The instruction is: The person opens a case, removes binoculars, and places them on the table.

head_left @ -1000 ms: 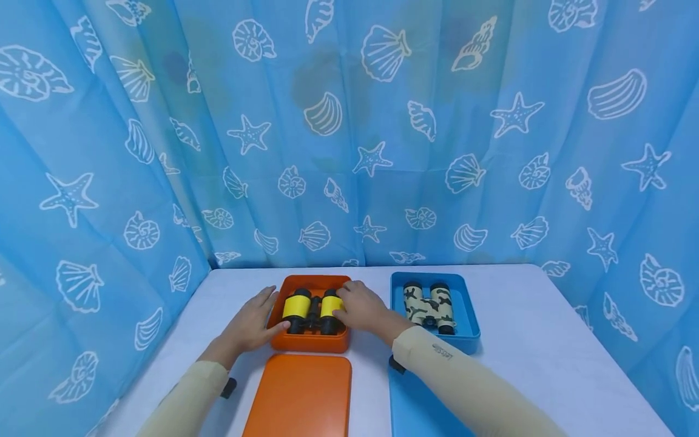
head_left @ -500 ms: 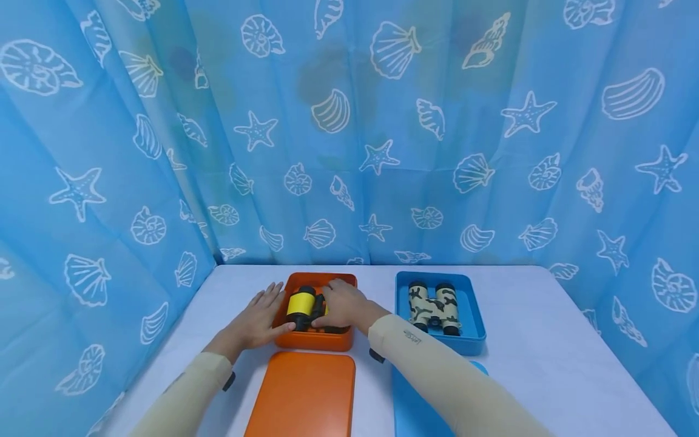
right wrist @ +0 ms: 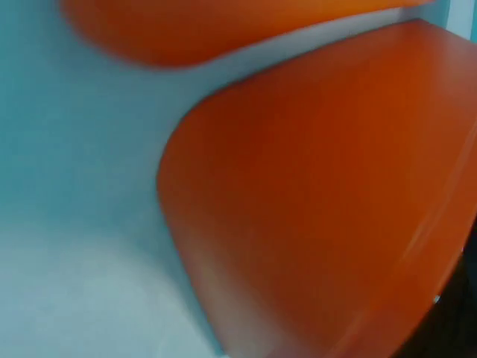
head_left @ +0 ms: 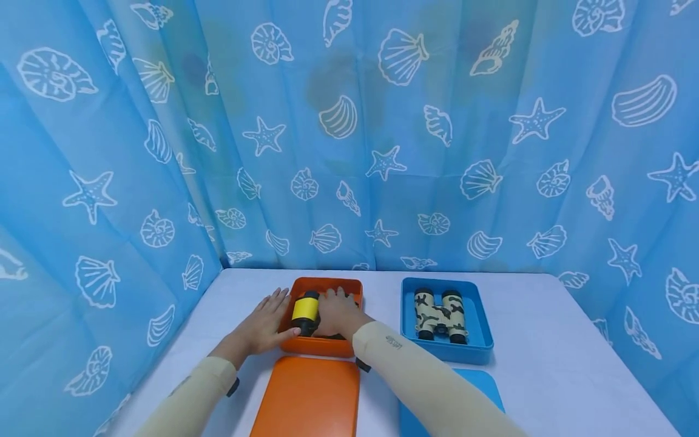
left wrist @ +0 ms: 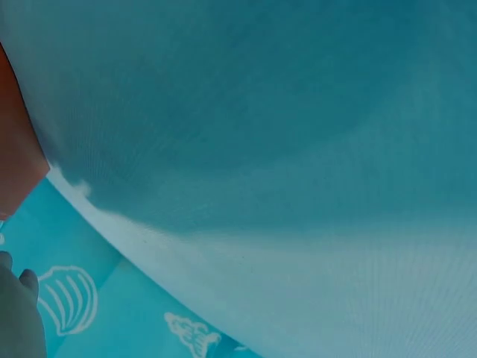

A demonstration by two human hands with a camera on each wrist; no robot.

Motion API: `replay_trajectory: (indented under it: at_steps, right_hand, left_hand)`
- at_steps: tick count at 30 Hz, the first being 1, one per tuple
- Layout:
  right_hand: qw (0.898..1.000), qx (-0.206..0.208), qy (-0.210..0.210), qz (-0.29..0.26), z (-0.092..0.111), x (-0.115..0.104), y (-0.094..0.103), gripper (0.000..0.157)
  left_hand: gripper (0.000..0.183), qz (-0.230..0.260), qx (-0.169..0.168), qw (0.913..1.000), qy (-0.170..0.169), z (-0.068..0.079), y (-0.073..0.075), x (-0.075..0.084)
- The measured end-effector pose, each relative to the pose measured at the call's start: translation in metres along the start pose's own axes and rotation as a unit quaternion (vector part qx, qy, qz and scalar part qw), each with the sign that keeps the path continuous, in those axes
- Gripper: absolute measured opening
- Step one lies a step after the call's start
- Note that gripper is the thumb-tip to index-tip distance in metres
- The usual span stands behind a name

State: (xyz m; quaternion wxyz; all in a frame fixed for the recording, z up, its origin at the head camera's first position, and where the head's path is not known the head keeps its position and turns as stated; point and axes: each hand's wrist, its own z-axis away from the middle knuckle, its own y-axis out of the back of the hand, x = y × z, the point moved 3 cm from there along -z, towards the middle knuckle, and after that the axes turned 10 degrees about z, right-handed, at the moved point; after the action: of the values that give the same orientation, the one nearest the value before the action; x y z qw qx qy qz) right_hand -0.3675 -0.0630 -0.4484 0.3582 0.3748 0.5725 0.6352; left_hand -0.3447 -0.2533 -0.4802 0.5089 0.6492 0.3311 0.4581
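A yellow and black pair of binoculars [head_left: 305,308] lies in an orange box [head_left: 317,347]. My right hand [head_left: 340,314] reaches into that box and grips the binoculars' right barrel, hiding most of it. In the right wrist view the box wall [right wrist: 320,186] fills the middle, with a dark bit of the binoculars [right wrist: 447,321] at the right edge. Alongside the box's left wall rests my left hand [head_left: 264,323], fingers straight and thumb across the front left corner. The left wrist view shows mostly tabletop [left wrist: 298,283], plus a strip of orange box [left wrist: 15,142].
Camouflage-patterned binoculars [head_left: 440,314] lie in a blue box [head_left: 483,321] on the right. An orange lid [head_left: 309,394] is in front of the orange box. Partly under my right forearm lies a blue lid [head_left: 483,388]. Blue shell-print curtains [head_left: 355,152] surround the table.
My right hand has shifted left from the binoculars' outer right side to over the right barrel. My left hand keeps its place at the box. The head view has turned slightly left.
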Motion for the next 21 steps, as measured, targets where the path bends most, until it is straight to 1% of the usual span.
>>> replay_trajectory:
  at_steps: [3,7,11,15,21]
  right_hand:
    - [1.000,-0.002,-0.013,-0.006,-0.0010,-0.0046,-0.0018,0.090]
    - [1.000,-0.003,-0.029,0.008,-0.0037,-0.0081,-0.0044,0.090]
    - [0.999,-0.002,-0.041,0.015,-0.0059,-0.0072,-0.0091,0.092]
    - [0.999,0.002,-0.044,0.004,-0.0047,-0.0058,-0.0096,0.090]
    - [0.999,-0.013,-0.042,0.005,-0.0044,-0.0049,-0.0092,0.087]
  left_hand:
    - [0.102,-0.003,0.006,1.0000,-0.003,0.0006,0.0005,0.0002]
    - [0.102,-0.004,0.017,0.9998,-0.007,0.0001,0.0017,0.0010]
    - [0.101,-0.001,0.014,0.9999,-0.005,-0.0005,0.0004,0.0017]
    - [0.101,-0.001,0.012,0.9999,-0.002,-0.0002,-0.0010,0.0015]
    - [0.103,-0.010,0.007,0.9999,0.000,0.0009,-0.0017,0.0012]
